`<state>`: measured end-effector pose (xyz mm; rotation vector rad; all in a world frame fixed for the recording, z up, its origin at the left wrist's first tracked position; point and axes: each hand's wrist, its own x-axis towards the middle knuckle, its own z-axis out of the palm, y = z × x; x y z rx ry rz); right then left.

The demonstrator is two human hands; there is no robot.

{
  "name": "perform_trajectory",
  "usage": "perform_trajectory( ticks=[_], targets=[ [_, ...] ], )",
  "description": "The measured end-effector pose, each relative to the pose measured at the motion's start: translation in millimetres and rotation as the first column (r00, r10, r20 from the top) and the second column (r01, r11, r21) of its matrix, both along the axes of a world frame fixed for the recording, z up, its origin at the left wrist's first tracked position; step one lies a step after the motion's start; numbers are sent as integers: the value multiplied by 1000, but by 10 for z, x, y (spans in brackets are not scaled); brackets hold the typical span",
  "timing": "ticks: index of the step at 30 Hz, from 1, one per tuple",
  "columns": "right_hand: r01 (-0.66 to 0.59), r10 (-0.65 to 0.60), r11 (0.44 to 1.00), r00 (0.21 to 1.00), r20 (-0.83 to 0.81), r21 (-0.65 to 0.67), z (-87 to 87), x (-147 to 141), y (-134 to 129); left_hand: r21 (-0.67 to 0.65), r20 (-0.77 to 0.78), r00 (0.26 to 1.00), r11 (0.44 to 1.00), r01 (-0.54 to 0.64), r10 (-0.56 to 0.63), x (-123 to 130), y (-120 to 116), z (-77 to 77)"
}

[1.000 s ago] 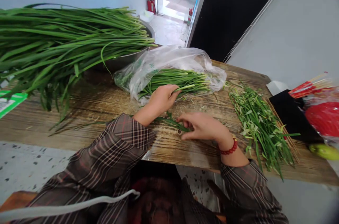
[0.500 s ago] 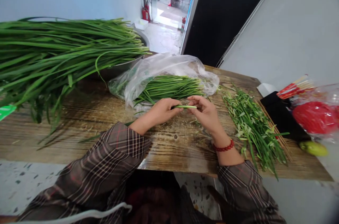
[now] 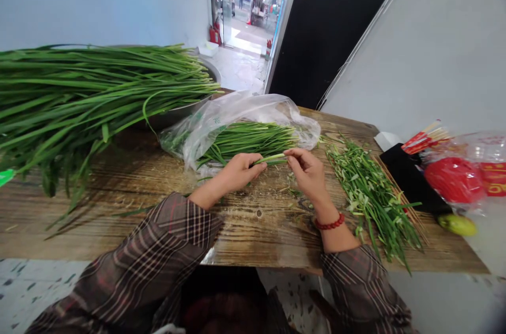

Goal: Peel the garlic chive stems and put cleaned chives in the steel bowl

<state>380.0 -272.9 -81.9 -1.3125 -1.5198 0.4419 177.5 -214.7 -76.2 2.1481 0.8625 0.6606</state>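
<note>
Left hand [image 3: 242,172] has some stalks [image 3: 272,159] pinched, right hand [image 3: 307,172] is nipping their pale end. Bag [image 3: 253,102] of greens [image 3: 253,136] sits just past the grip, huge bunch [image 3: 103,81] off left of it, kinda messy pile [image 3: 373,192] to its right

Plaid is running down both arms here, and one wrist is flashing red!
The left sleeve [image 3: 130,260] is showing dark brown cloth, pale lines are crossing it in checks, and thin reddish ones are threading between; at its cuff [image 3: 203,220] the stripes are crowding closer. The right sleeve [image 3: 366,289] is matching that pattern, creasing softly, ending short of the right wrist [image 3: 325,212], where a red beaded bracelet [image 3: 331,222] is circling.
</note>
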Motion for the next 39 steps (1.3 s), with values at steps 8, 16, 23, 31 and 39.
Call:
perform_trajectory(
  ticks=[8, 16, 23, 31, 39],
  targets=[
    [138, -139, 990, 979, 151, 20, -117, 29, 81, 645, -296, 949, 756, 113, 111, 11, -119, 10],
    [401, -399, 916, 912, -92, 5, -360, 548, 315, 370, 32, 959, 888, -274, 282, -11, 2, -23],
    [310, -334, 942, 907, 256, 130, -411, 536, 507, -42, 249, 921, 954, -298, 299, -35, 46, 58],
    [281, -295, 954, 817, 495, 104, -391, 644, 580, 17, 204, 912, 930, -366, 355, -41, 71, 38],
    [131, -128, 989, 991, 50, -70, -308, 444, 467, 39, 165, 926, 936, -350, 339, -39, 57, 26]
  ],
)
